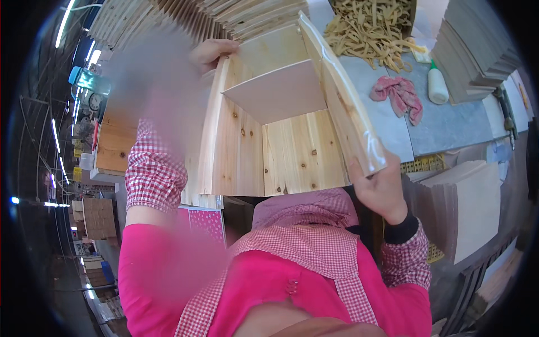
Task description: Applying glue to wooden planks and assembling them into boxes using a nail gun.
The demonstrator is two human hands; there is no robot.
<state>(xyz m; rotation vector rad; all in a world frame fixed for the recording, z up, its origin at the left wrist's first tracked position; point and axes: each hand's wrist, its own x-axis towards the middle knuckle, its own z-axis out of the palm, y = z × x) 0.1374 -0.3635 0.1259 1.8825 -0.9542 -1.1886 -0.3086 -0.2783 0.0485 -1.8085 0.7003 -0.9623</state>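
I hold a pale pine box [306,143], its open side turned toward me and tilted. Knots mark its boards, and a thin light panel [281,92] runs across its inside. My left hand [212,51] is closed on the far left corner, fingers curled over the edge; a blurred patch covers part of that forearm. At the near right corner, my right hand [380,182] grips the right side board [339,92], thumb on the outer face. Shiny clear strips show along that board's edge.
Beyond the box, at right, lies a heap of tan bands [368,28]. A pink rag [398,95] and a white bottle with a green cap [437,84] rest on the grey worktop [449,132]. Board stacks [477,42] stand right; thin wooden slats [168,22] line the far left.
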